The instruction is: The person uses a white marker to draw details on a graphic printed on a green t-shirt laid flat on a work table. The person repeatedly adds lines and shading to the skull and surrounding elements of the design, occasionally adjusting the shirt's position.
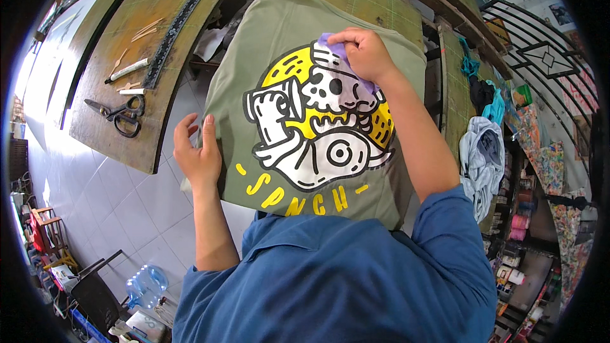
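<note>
**Pinched cloth rubs a printed shirt**

Right hand [365,54] pinches a small purple cloth [332,44] between thumb and bent fingers, pressing it onto a green shirt [267,32]. The shirt lies flat on a board, so its print [318,121] faces up. That print, a white, black and yellow cartoon skull with yellow lettering under it, starts directly beneath the cloth and spreads toward the person's body.

Left hand [198,152] holds nothing. It lies open, palm down, on the shirt's left edge, well apart from the cloth, apparently to keep the fabric from sliding as the other hand rubs.

Far to the left of the grip, a second board [95,133] carries scissors [121,113], a black square ruler [171,25] and a few sticks. To the right, past the forearm, a light blue garment [481,159] hangs in a bunch, with shelves of small bottles [511,254] below. White floor tiles [140,209] show between the boards. Blue sleeves frame the lower view.
</note>
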Tool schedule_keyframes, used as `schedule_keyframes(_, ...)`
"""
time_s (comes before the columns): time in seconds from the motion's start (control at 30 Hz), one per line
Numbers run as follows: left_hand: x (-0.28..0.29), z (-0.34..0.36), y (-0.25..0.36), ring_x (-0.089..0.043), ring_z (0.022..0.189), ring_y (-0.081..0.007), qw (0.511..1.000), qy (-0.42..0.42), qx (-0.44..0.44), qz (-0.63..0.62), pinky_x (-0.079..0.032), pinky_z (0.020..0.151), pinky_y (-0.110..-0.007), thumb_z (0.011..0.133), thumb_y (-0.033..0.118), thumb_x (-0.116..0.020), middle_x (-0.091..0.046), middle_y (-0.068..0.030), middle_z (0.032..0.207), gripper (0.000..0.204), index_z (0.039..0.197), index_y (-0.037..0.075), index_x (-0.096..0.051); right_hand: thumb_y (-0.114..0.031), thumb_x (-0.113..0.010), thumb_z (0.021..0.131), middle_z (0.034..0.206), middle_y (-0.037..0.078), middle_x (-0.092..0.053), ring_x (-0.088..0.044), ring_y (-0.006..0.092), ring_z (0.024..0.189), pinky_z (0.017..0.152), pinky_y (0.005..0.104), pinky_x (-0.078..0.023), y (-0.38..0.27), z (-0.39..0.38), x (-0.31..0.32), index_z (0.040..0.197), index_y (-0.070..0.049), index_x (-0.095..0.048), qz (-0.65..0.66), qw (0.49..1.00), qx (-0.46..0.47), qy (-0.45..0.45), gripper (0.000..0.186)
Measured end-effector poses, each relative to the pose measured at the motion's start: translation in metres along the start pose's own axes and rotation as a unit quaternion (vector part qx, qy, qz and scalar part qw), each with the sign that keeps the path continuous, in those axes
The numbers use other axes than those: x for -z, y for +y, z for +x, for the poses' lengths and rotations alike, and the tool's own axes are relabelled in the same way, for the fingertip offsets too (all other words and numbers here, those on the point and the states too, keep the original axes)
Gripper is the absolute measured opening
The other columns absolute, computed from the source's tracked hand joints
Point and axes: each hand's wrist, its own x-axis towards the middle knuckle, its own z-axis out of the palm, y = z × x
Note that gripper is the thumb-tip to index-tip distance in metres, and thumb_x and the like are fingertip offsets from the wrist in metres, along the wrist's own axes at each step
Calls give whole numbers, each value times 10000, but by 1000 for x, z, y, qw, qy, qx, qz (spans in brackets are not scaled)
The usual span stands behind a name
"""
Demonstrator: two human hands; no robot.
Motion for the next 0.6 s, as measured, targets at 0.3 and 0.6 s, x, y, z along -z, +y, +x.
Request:
schedule_keyframes(0.3, 0, 1, -1, -625, 864, -238, 1000, -2, 1, 15, -476, 757, -349, 811, 313, -705, -644, -100, 980, 362, 1013, 28, -608, -112, -668, 798, 865, 74, -681, -630, 166, 797, 761, 275, -493, -5, -7, -17, 915, -42, -707, -64, 996, -55, -21, 142)
schedule_keyframes(0.6, -1, 0, -2, -627, 875, -246, 1000, 0, 4, 15, -475, 768, -357, 800, 309, -715, -640, -103, 989, 366, 1007, 27, -607, -138, -646, 746, 842, 136, -664, -629, 304, 819, 759, 368, -505, -2, -7, -25, 814, -61, -715, -157, 984, 54, -59, 123)
